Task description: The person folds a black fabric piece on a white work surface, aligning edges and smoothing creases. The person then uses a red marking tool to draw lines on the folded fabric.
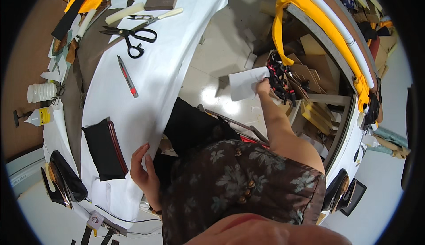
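Note:
My right hand (264,87) is stretched out to the right and grips a white sheet of paper (242,84) by its edge, over the floor. Just beyond it hangs a tangled bunch of black and red pieces (280,77) whose kind I cannot make out. At the edge of the white-covered table, my left hand (145,174) is held with its fingers extended and nothing in it. Beside it on the table lies a flat black pouch-like piece (102,149) with a dark red strip along one side (117,147).
Farther up the white table (150,85) lie a utility knife (128,77), black scissors (133,36) and a brown block (161,0). A spray bottle (39,117) stands at the left. Yellow material (318,17) drapes a second table's edge, with cardboard pieces (305,73) beneath.

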The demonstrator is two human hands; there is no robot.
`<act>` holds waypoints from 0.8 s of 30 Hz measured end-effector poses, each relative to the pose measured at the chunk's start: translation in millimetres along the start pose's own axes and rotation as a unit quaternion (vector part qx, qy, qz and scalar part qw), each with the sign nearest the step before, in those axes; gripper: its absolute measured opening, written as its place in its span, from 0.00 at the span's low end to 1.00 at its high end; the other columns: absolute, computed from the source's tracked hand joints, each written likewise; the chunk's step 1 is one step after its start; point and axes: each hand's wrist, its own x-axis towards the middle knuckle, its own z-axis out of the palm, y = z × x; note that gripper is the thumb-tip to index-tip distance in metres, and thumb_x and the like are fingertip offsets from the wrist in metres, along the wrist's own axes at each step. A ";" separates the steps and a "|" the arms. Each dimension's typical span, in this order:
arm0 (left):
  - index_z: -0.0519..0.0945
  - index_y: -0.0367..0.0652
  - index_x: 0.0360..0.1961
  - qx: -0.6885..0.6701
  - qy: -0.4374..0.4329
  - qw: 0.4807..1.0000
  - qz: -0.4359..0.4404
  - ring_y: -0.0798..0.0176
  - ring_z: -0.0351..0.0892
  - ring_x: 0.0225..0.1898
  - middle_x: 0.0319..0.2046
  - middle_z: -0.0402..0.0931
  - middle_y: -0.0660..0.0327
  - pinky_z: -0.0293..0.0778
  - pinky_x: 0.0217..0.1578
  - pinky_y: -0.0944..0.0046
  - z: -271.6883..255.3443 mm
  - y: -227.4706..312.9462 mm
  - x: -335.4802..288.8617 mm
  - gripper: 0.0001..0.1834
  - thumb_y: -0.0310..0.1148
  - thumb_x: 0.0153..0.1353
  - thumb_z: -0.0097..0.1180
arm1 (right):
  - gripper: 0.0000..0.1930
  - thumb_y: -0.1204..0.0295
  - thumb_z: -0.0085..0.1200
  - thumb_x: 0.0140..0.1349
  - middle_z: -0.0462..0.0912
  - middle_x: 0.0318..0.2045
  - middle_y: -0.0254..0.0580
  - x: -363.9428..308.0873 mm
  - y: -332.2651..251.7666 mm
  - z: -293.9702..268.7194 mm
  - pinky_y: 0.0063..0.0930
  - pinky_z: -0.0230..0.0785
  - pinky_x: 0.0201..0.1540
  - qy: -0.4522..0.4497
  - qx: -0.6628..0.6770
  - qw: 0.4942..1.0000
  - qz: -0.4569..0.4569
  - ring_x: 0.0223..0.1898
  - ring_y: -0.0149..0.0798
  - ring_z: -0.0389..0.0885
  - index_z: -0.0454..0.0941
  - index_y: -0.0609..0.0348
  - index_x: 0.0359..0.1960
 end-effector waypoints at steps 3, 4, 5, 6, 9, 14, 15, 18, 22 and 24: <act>0.83 0.33 0.51 -0.036 -0.016 0.999 -0.004 0.55 0.84 0.53 0.50 0.84 0.50 0.75 0.58 0.58 7.3 1.3 -2.7 0.13 0.18 0.70 0.50 | 0.13 0.63 0.57 0.66 0.88 0.35 0.58 -30.3 -18.1 13.8 0.54 0.77 0.48 0.046 0.123 0.980 -0.150 0.41 0.66 0.86 0.80 0.60 0.42; 0.83 0.33 0.51 -0.053 -0.029 0.998 -0.009 0.56 0.84 0.52 0.49 0.84 0.51 0.75 0.58 0.59 11.1 1.8 -1.8 0.12 0.18 0.70 0.51 | 0.13 0.63 0.59 0.66 0.87 0.32 0.56 -37.2 -28.4 11.6 0.49 0.77 0.45 0.041 0.161 0.971 -0.172 0.38 0.60 0.87 0.81 0.61 0.40; 0.83 0.33 0.51 -0.071 -0.038 0.997 -0.013 0.58 0.84 0.52 0.49 0.85 0.51 0.75 0.57 0.60 14.5 1.5 -1.5 0.12 0.18 0.70 0.51 | 0.13 0.62 0.62 0.65 0.87 0.30 0.54 -42.2 -42.4 7.4 0.44 0.78 0.43 0.036 0.201 0.959 -0.197 0.34 0.54 0.88 0.81 0.62 0.39; 0.84 0.34 0.51 -0.076 -0.058 0.995 -0.010 0.60 0.84 0.50 0.48 0.85 0.52 0.75 0.55 0.62 19.0 0.2 0.7 0.12 0.19 0.70 0.52 | 0.13 0.63 0.63 0.65 0.87 0.29 0.50 -39.7 -51.9 3.4 0.41 0.77 0.41 0.001 0.243 0.950 -0.194 0.32 0.48 0.86 0.82 0.62 0.38; 0.84 0.35 0.51 -0.077 -0.104 0.992 -0.003 0.66 0.83 0.46 0.48 0.85 0.56 0.75 0.50 0.67 33.6 -2.9 3.1 0.12 0.19 0.71 0.53 | 0.13 0.63 0.66 0.66 0.86 0.28 0.39 -48.5 -82.9 -15.7 0.30 0.74 0.38 -0.085 0.367 0.906 -0.193 0.29 0.32 0.80 0.84 0.62 0.36; 0.85 0.36 0.49 -0.086 -0.133 0.987 0.005 0.71 0.81 0.40 0.48 0.85 0.58 0.75 0.41 0.71 52.5 -2.4 0.5 0.10 0.21 0.70 0.55 | 0.10 0.67 0.65 0.68 0.84 0.33 0.28 -73.5 -128.4 -62.1 0.22 0.70 0.45 -0.108 0.511 0.831 -0.191 0.36 0.24 0.76 0.84 0.62 0.35; 0.85 0.36 0.49 -0.087 -0.136 0.987 0.007 0.71 0.81 0.40 0.48 0.85 0.58 0.75 0.40 0.71 53.8 -0.9 -0.8 0.10 0.21 0.70 0.56 | 0.09 0.67 0.65 0.69 0.85 0.33 0.29 -71.3 -132.0 -67.3 0.22 0.70 0.47 -0.082 0.532 0.817 -0.207 0.37 0.24 0.76 0.84 0.62 0.35; 0.85 0.36 0.48 -0.076 -0.111 0.991 0.023 0.70 0.82 0.40 0.48 0.85 0.56 0.76 0.39 0.71 47.4 -2.7 -0.9 0.09 0.21 0.70 0.56 | 0.07 0.69 0.62 0.71 0.83 0.34 0.29 -71.2 -186.2 -126.5 0.21 0.70 0.46 -0.036 0.600 0.762 -0.240 0.37 0.23 0.75 0.82 0.60 0.36; 0.85 0.35 0.47 -0.032 -0.074 0.995 0.053 0.63 0.84 0.44 0.47 0.85 0.54 0.78 0.41 0.69 36.7 -9.0 7.2 0.09 0.20 0.69 0.56 | 0.08 0.69 0.61 0.72 0.80 0.33 0.30 -22.3 -295.2 -191.9 0.22 0.69 0.43 0.091 0.619 0.698 -0.349 0.36 0.25 0.73 0.79 0.61 0.37; 0.85 0.35 0.47 -0.011 -0.053 0.997 0.060 0.62 0.84 0.44 0.46 0.85 0.53 0.78 0.42 0.68 31.6 -7.3 8.8 0.09 0.19 0.69 0.56 | 0.12 0.67 0.59 0.73 0.77 0.31 0.32 -1.5 -367.3 -222.8 0.25 0.68 0.40 0.173 0.601 0.671 -0.400 0.33 0.27 0.70 0.76 0.63 0.35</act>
